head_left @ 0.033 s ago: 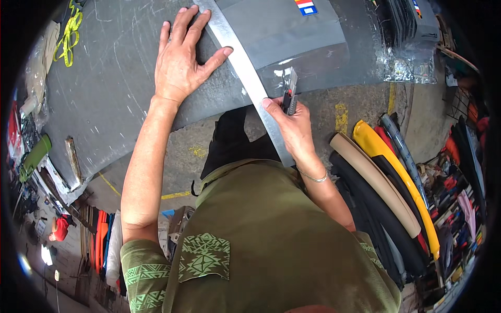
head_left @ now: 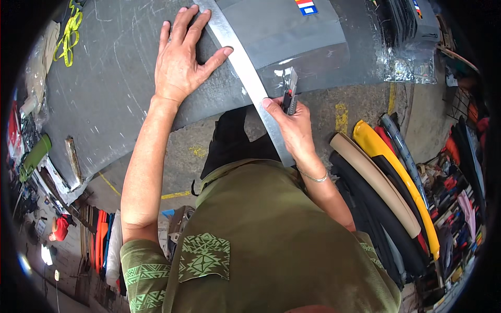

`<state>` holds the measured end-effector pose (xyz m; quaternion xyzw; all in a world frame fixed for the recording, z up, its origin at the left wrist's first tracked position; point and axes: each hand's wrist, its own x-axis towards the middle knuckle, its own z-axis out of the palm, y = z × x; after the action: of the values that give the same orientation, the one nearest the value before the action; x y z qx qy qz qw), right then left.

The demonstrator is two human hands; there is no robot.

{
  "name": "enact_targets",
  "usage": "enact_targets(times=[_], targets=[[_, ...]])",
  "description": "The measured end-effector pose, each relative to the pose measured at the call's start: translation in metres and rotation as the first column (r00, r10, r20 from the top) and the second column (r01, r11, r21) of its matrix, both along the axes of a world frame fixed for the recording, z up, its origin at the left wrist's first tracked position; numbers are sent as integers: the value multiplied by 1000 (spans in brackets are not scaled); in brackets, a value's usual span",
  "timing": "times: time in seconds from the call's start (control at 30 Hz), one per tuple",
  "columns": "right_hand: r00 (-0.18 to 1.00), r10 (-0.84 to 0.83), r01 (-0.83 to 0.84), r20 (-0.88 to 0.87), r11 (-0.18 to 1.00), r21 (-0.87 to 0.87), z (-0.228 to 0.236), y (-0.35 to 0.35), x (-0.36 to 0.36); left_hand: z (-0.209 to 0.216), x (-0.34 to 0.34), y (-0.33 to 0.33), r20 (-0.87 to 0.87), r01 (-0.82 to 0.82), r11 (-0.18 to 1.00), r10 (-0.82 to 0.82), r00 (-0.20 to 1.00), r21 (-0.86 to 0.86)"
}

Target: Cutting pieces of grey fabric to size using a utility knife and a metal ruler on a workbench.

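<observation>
A long metal ruler (head_left: 245,68) lies slanted across the dark work table (head_left: 109,78), its near end jutting past the edge toward my body. Spread flat on the table, my left hand (head_left: 180,65) has its thumb and fingertips against the ruler's left edge. My right hand (head_left: 295,128) grips the near part of the ruler, thumb on top, and also holds a utility knife (head_left: 289,94) with its blade pointing up and away. Along the ruler's right side lies a grey sheet of material (head_left: 292,34) with clear plastic at its near edge and a small colourful label (head_left: 306,7).
A yellow tape measure (head_left: 68,39) lies at the far left. A stack of dark pieces (head_left: 412,21) and clear plastic bags (head_left: 412,68) sit at the far right. Rolls of material, one beige (head_left: 376,182) and one yellow (head_left: 396,177), lean at right. A person in red (head_left: 61,228) is at lower left.
</observation>
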<state>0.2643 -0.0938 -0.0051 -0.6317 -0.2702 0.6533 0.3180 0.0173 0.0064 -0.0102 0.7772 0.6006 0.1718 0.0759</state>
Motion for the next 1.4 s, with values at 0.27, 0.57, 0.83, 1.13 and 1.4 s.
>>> enact_targets(times=[0.27, 0.57, 0.83, 1.13, 1.4], targets=[[998, 36, -35, 50, 999, -21, 2, 2, 1, 1, 1, 1, -20, 22, 1000, -22, 1000, 21], [998, 38, -36, 50, 999, -40, 2, 2, 2, 28, 10, 3, -8, -42, 980, 41, 999, -194], [999, 40, -39, 32, 999, -12, 3, 4, 3, 28, 9, 3, -11, -44, 980, 43, 999, -192], [994, 39, -42, 98, 999, 27, -2, -1, 2, 22, 7, 2, -14, -27, 989, 25, 1000, -148], [994, 37, -41, 100, 999, 36, -4, -1, 3, 5, 2, 1, -24, -38, 999, 38, 999, 5]])
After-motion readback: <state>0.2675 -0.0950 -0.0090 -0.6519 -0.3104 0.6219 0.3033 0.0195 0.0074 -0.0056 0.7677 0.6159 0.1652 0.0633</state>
